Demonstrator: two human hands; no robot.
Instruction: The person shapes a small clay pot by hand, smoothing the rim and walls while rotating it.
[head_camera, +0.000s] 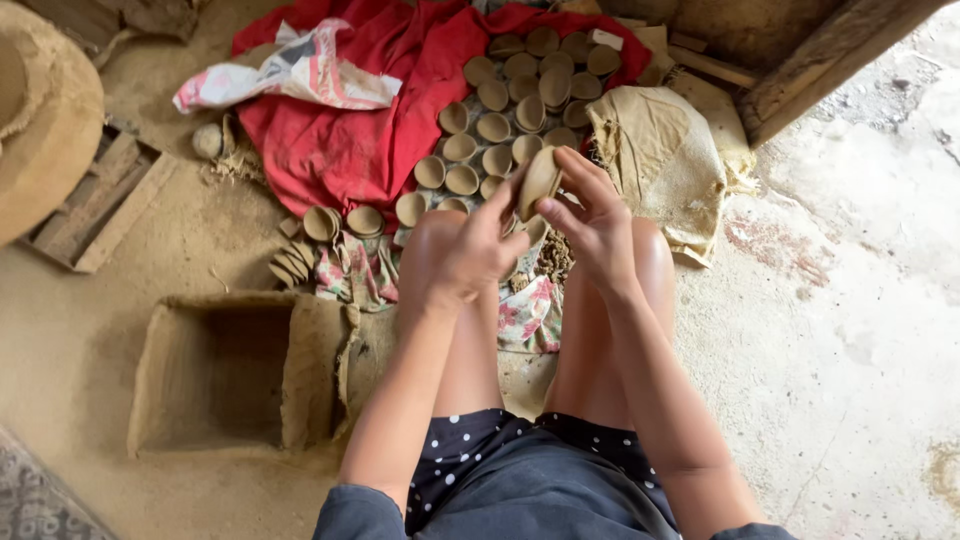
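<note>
I sit on the ground with my knees up. Both hands hold one small unfired clay cup (540, 180) above my knees. My right hand (590, 215) grips its right side with fingers over the rim. My left hand (478, 245) supports it from the left, fingertips at its edge. Beyond my knees, several matching clay cups (500, 125) lie in rows on a red cloth (340, 140). Clay shavings (553, 255) lie between my knees on a floral cloth (530, 315).
A few more cups (340, 222) sit at the red cloth's lower left. A burlap-lined square box (215, 370) stands at my left. A tan sack (660, 160) lies right of the cups, a printed plastic bag (290, 75) on the cloth, a wooden frame (95, 205) far left.
</note>
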